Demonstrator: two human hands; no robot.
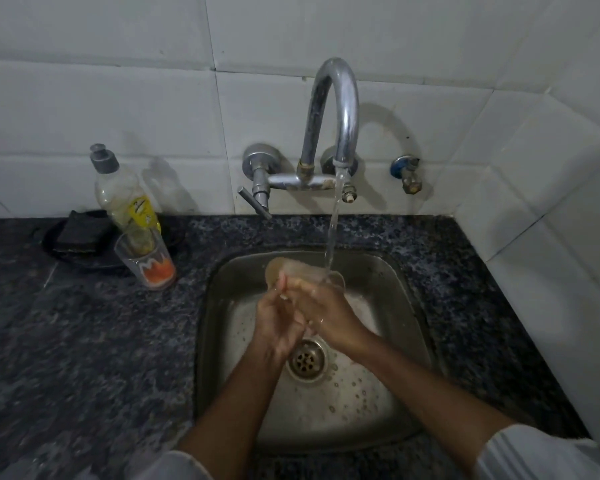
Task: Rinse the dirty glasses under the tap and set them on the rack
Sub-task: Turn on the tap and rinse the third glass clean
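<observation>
I see both hands, left hand (274, 327) and right hand (329, 318), filling the middle of the sink (409, 306), with the tap (336, 109) arching just above them. To the left, a printed glass (148, 263), soap bottle (125, 195) and sponge dish (73, 240) crowd the counter's (66, 358) back. The counter's near left lies bare; the tiled wall (551, 237) closes the right.

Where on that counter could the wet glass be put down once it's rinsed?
Bare countertop lies left of the sink, in front of the orange-patterned glass. A narrower strip runs right of the sink by the tiled wall. The back-left corner is crowded: soap bottle, sponge dish. No rack shows.
</observation>
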